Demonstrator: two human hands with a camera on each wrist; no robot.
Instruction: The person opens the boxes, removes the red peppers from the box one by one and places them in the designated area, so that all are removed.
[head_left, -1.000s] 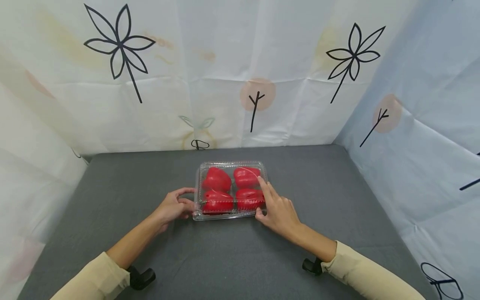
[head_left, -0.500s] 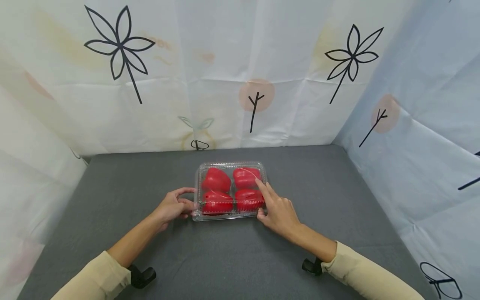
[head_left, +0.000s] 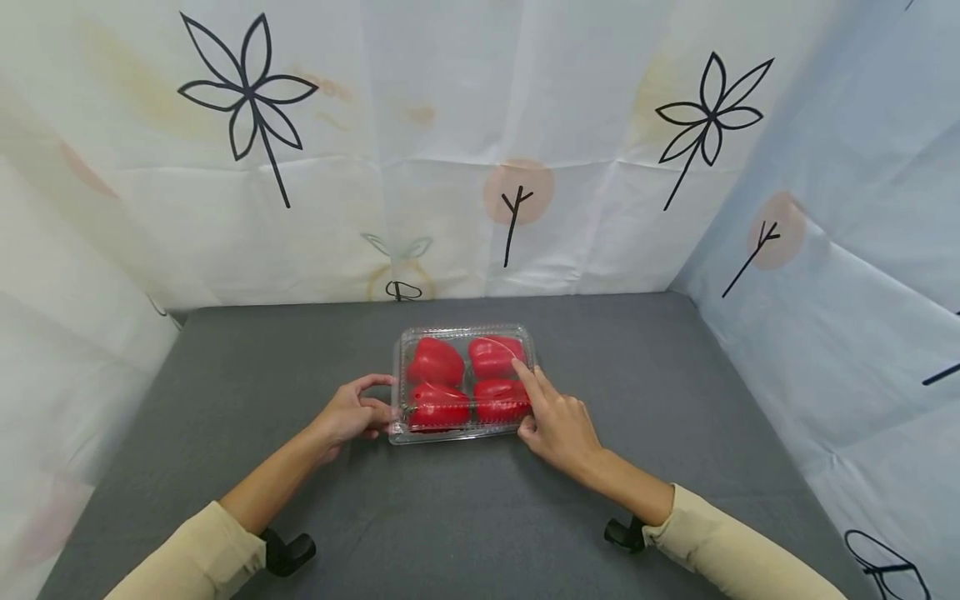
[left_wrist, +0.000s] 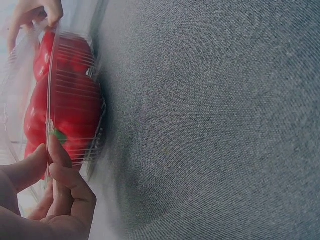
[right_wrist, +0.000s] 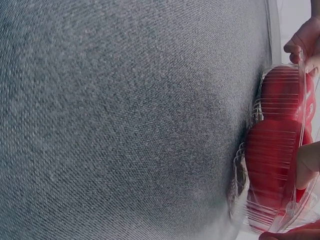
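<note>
A clear plastic clamshell box [head_left: 433, 438] holding several red bell peppers [head_left: 439, 407] lies on the grey cloth, its lid down over them. At the box's left side, my left hand [head_left: 348, 414] pinches the rim between thumb and fingers; the left wrist view shows this grip close up, beside a green pepper stem [left_wrist: 59, 135]. My right hand [head_left: 564, 429] is at the right side, index finger stretched over the lid and thumb bent at the near right corner. In the right wrist view, the thumb [right_wrist: 308, 162] presses at the rim seam.
A grey cloth [head_left: 450, 517] covers the table. White printed curtains [head_left: 450, 108] hang behind it and along both sides. Black wrist straps [head_left: 287, 554] show at the cuffs of the beige sleeves [head_left: 197, 554].
The right thumb has bent in closer against the near right corner, and the right index finger has shifted slightly on the lid. The left hand and box stay nearly still.
</note>
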